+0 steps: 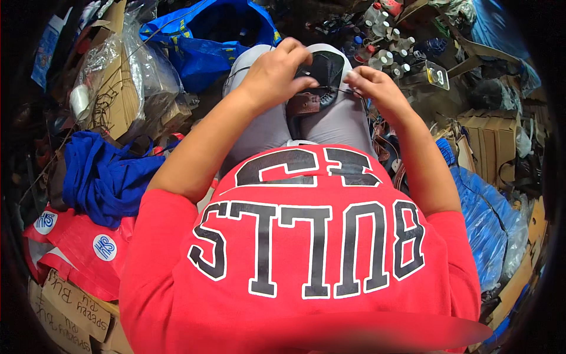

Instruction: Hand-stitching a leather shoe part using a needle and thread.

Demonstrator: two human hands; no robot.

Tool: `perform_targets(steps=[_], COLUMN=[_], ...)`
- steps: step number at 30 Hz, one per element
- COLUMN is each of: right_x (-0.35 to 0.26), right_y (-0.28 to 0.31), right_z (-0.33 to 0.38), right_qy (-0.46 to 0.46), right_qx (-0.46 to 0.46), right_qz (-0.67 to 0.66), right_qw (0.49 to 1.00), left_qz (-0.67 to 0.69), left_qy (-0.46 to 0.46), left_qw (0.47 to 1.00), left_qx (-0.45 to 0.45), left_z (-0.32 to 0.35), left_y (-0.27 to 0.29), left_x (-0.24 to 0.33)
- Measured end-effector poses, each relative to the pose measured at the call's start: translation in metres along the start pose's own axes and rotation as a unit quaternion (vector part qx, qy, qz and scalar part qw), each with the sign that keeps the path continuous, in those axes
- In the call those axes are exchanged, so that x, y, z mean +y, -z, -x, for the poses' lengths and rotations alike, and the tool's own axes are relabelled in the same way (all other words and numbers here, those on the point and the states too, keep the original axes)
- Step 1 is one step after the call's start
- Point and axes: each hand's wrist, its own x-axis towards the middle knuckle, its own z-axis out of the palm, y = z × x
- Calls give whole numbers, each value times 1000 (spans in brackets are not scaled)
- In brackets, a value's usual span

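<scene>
1. Two hands are at work over the lap; the step in hand looks like drawing a dark cord (338, 89) at a dark shoe (328, 98); it seems to call next for a steady pull, with the strand kept free of snags.
2. The shoe, as far as its shape can be told, lies on the grey trousers (259, 127), between and below the hands; its brown flap (307, 105) faces the body.
3. The left hand (278, 69) is raised, wrist bent inward; thumb and forefinger stand apart; whether its other fingers grasp anything, I cannot tell.
4. The right hand (380, 93) comes in from the other side, elbow out; its fingers appear pinched on the cord.
</scene>
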Motion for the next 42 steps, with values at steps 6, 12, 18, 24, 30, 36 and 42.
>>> perform_targets(steps=[6, 12, 18, 24, 30, 36, 42], right_x=[31, 38, 40, 35, 56, 61, 85], right_y=[0, 48, 86, 36, 17, 19, 36], right_z=[5, -18, -2, 27, 33, 51, 73], right_qy=[163, 67, 213, 113, 151, 150, 145], right_qx=[29, 253, -139, 60, 75, 58, 99], right_qz=[236, -448, -506, 404, 412, 399, 407], right_qw=[958, 855, 824, 906, 895, 902, 896], left_qz=[18, -17, 12, 94, 807, 741, 677], left_qy=[47, 57, 3, 169, 273, 331, 417], left_qw=[986, 990, 978, 981, 495, 582, 604], left_qx=[-160, -125, -206, 7, 172, 54, 61], left_z=[23, 28, 17, 16, -18, -22, -23], left_y=[24, 56, 31, 69, 41, 41, 41], left_x=[-14, -35, -19, -72, -12, -67, -99])
